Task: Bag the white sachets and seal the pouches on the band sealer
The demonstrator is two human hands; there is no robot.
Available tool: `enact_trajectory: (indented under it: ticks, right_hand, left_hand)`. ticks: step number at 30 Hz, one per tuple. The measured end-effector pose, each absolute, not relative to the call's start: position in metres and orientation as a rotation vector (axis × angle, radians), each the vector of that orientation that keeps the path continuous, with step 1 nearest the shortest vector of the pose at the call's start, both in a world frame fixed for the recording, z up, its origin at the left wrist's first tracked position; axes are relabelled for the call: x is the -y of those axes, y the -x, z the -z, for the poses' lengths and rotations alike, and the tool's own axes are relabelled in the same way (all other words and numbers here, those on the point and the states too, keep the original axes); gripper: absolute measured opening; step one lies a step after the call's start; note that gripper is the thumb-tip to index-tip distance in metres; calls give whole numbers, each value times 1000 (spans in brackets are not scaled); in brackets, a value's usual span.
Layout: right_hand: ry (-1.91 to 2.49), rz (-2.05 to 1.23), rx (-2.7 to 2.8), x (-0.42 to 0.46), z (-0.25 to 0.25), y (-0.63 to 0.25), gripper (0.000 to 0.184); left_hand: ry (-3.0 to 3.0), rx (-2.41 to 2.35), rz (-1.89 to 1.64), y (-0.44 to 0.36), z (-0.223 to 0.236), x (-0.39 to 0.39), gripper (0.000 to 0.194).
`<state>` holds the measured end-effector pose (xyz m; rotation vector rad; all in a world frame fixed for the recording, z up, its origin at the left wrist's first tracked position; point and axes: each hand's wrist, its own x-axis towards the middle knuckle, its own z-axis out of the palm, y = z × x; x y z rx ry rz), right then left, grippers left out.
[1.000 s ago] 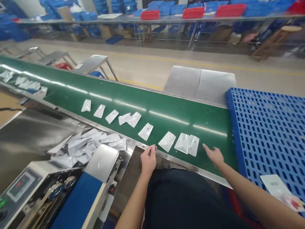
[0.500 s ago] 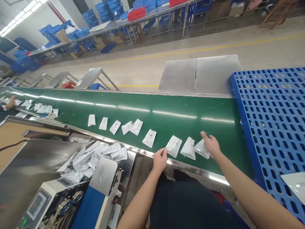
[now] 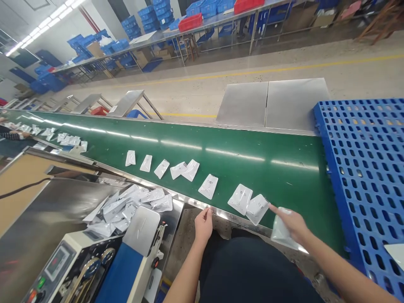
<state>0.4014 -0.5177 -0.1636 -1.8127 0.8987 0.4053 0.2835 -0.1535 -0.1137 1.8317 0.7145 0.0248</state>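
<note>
My right hand (image 3: pixel 292 222) holds a white pouch (image 3: pixel 280 232) over the near edge of the green conveyor belt (image 3: pixel 240 145). Its outstretched forefinger meets the corner of another printed white pouch (image 3: pixel 257 209), which lies overlapping a third pouch (image 3: pixel 240 199). My left hand (image 3: pixel 203 224) is at the belt's metal rim, thumb and fingers pressed together, with nothing visible in them. Just beyond it on the belt lies a single pouch (image 3: pixel 208 186). Farther left, several more pouches (image 3: pixel 161 168) are strung out in a loose row.
A machine with a blue belt (image 3: pixel 116 269) stands at lower left, beside a heap of white pouches (image 3: pixel 126 208). A slotted blue plastic pallet (image 3: pixel 372 168) borders the belt on the right. Another person's hand (image 3: pixel 23 134) is at the far left, among pouches.
My right hand has drawn a pouch toward me to the belt's near edge. The neighbouring pouch has turned and now overlaps the one beside it. My left hand has come away from the pouches.
</note>
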Motion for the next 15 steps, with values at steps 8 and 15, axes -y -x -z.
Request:
enact_trajectory:
  ticks: [8,15]
  right_hand:
    - [1933,-253,-842,489,140,-421,47]
    - [1707,-489,-843,472,139,-429,61]
  left_hand:
    - [-1797,-761,-61,-255,107,129,54]
    - [-1913,-787,-63,-256,110,126,51]
